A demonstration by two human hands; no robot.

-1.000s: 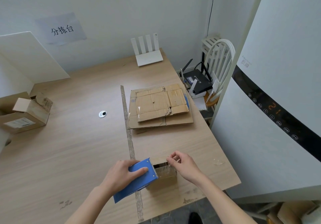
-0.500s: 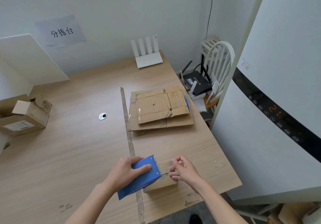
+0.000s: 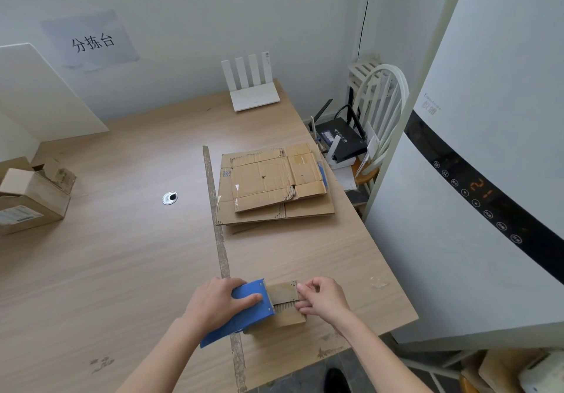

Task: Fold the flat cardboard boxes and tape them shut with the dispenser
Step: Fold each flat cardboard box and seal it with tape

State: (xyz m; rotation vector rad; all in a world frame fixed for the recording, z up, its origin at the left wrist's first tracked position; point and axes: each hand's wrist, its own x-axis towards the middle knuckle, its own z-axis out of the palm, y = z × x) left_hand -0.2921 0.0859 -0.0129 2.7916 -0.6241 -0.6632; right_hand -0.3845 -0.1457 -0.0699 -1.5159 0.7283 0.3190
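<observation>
Here, left hand (image 3: 218,302) gripping blue dispenser (image 3: 244,310), right hand (image 3: 323,299) pinching small brown box (image 3: 285,293)

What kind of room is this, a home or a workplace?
Probably a small packing or sorting workstation in an office. A wall sign reads "sorting table" in Chinese, flat cardboard is stacked on the table, and a folded box sits nearby.

Blue dispenser (image 3: 241,312) hides the small box's (image 3: 287,302) left end.
</observation>
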